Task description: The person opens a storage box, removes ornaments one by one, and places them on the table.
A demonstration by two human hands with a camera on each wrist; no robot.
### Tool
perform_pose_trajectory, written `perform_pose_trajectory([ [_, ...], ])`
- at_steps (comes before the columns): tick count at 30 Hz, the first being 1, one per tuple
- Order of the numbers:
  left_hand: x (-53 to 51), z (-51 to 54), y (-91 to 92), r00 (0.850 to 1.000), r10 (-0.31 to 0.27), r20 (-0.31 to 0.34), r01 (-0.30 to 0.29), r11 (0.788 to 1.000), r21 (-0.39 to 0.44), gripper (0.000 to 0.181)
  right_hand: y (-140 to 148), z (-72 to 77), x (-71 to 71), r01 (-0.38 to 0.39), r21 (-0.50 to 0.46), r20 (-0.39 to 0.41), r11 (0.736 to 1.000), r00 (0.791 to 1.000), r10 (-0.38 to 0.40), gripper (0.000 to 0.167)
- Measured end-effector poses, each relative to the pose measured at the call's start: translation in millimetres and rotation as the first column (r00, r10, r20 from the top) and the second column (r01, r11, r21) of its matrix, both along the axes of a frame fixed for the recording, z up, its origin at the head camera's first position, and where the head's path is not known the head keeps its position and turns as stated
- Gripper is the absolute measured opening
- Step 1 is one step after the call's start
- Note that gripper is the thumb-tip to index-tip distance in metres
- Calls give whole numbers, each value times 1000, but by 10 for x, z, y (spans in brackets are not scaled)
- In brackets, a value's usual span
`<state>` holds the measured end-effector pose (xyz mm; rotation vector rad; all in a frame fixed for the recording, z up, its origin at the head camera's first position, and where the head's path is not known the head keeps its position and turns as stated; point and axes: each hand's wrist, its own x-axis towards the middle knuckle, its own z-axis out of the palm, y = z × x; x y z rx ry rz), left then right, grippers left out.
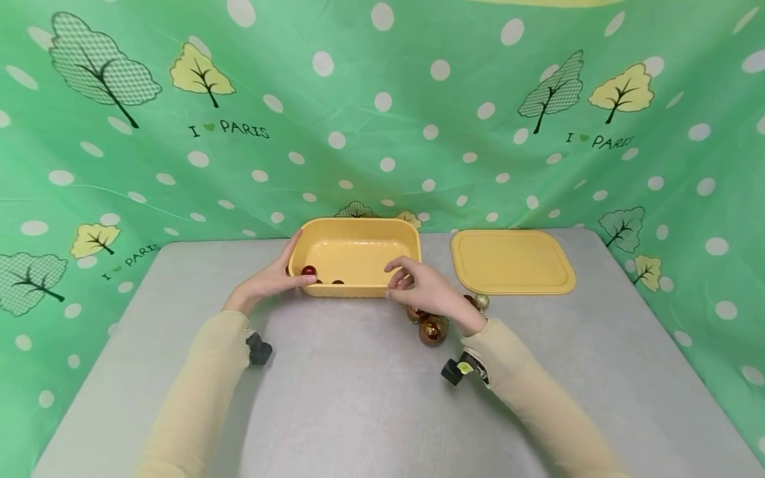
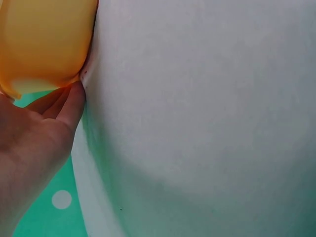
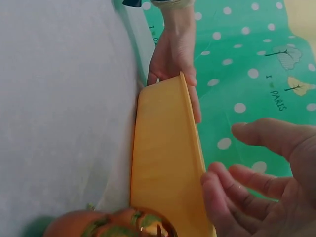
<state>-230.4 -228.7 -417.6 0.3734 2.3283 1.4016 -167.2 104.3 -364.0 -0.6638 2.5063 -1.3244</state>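
My left hand (image 1: 270, 277) grips the left end of the yellow box (image 1: 352, 291), thumb over the front rim and fingers along the side; the left wrist view shows the hand (image 2: 39, 133) at the box's corner (image 2: 47, 44). A red ball (image 1: 309, 271) lies inside at the left, with dark round tops near the front wall. Over the box's front right corner is my right hand (image 1: 424, 289), fingers bent loosely, nothing between them. In the right wrist view the right hand (image 3: 266, 177) has thumb and fingers apart beside the box (image 3: 165, 153).
Brown-orange shiny balls (image 1: 433, 330) and a small gold ball (image 1: 481, 302) lie on the grey table (image 1: 352, 398) under and beside the right wrist. A flat yellow lid (image 1: 512, 261) lies to the right of the box. Green patterned cloth (image 1: 382, 133) hangs behind.
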Motion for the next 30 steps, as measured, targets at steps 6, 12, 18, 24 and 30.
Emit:
perform_pose_trajectory([
  [6,-7,3,1,1000,-5,-3,5,1000,8,110,-162,-35,-177,-63,-47,-19,997,998,62,32],
  [12,-23,-6,1,1000,-8,-7,8,1000,2,110,-323,-59,-360,-111,-10,-70,994,991,111,27],
  [18,-26,5,-5,1000,-10,-5,10,1000,6,110,-442,-79,-524,-229,34,-45,973,972,230,25],
  [24,-24,30,-10,1000,-13,-8,14,1000,12,110,-559,-152,-656,-302,74,67,950,952,298,23],
  [30,-22,40,-7,1000,-11,-1,11,1000,16,111,-706,-255,-735,-331,111,131,937,940,316,24],
])
